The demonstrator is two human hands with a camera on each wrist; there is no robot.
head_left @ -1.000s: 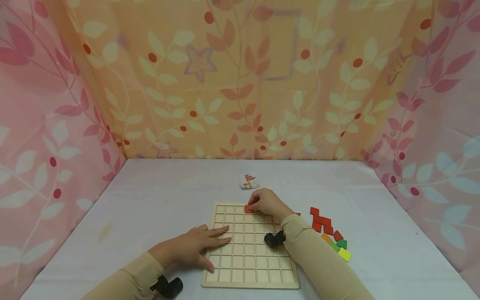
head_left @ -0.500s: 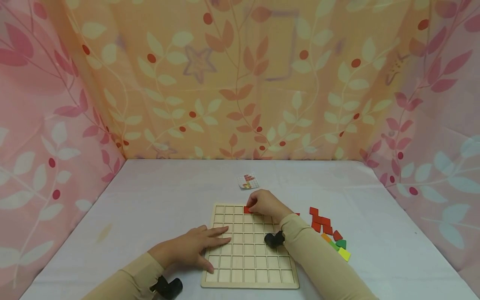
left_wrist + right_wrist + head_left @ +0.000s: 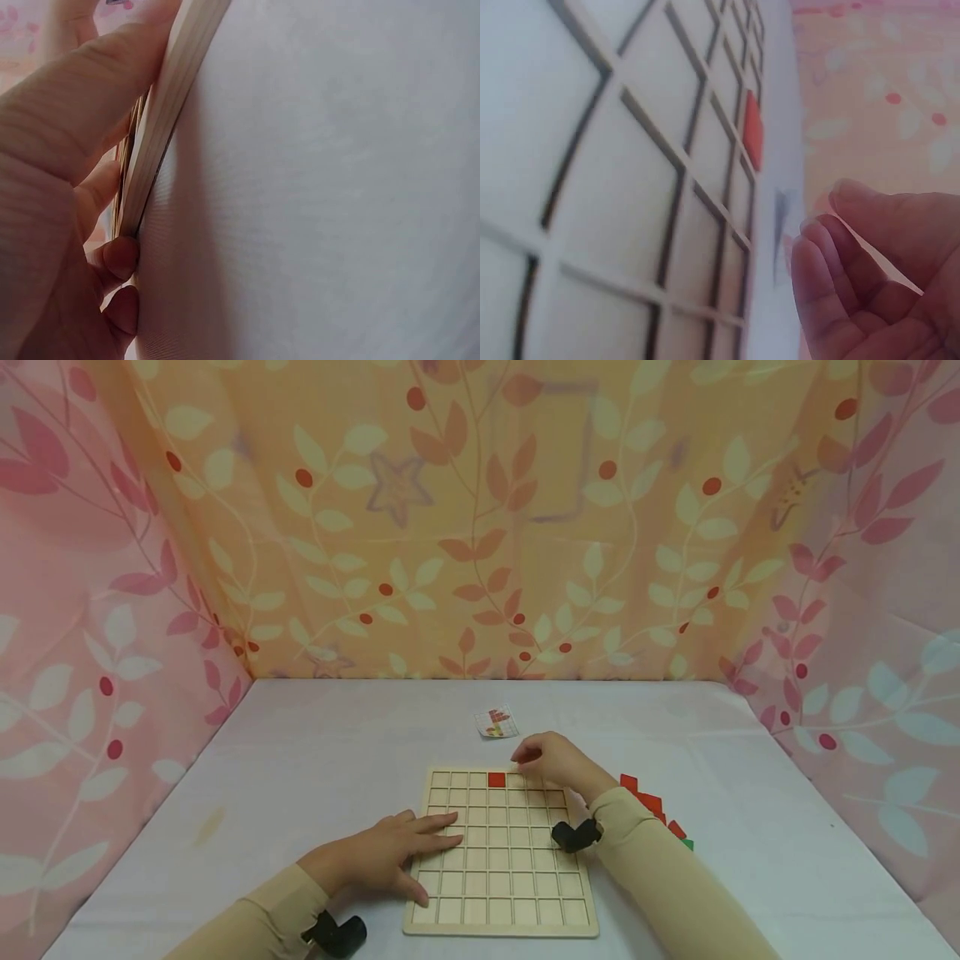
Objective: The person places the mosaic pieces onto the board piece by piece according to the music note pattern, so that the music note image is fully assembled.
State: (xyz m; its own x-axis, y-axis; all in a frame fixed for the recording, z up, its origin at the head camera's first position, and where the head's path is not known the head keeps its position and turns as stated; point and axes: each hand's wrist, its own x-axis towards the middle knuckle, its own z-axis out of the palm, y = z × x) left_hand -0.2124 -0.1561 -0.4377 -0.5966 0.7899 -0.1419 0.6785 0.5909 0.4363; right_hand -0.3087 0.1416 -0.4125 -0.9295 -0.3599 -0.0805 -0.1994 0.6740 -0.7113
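Note:
A wooden board with a grid of square recesses lies on the table. One red square tile sits in a cell of its far row, also visible as a red tile in the right wrist view. My left hand rests on the board's left side, index and middle fingers stretched over the cells and thumb lower down; other fingertips lie against the board's edge. Just above the far right part of the board is my right hand, fingers loosely bent, nothing between thumb and fingertips.
A small pattern card lies beyond the board. Right of it are several loose red tiles and a green piece, partly behind the right sleeve. Patterned cloth hangs around the table.
My right hand has let go of the red tile, which stays in its far-row cell, and has moved to the right. The right sleeve now covers more loose pieces. My left hand stays put.

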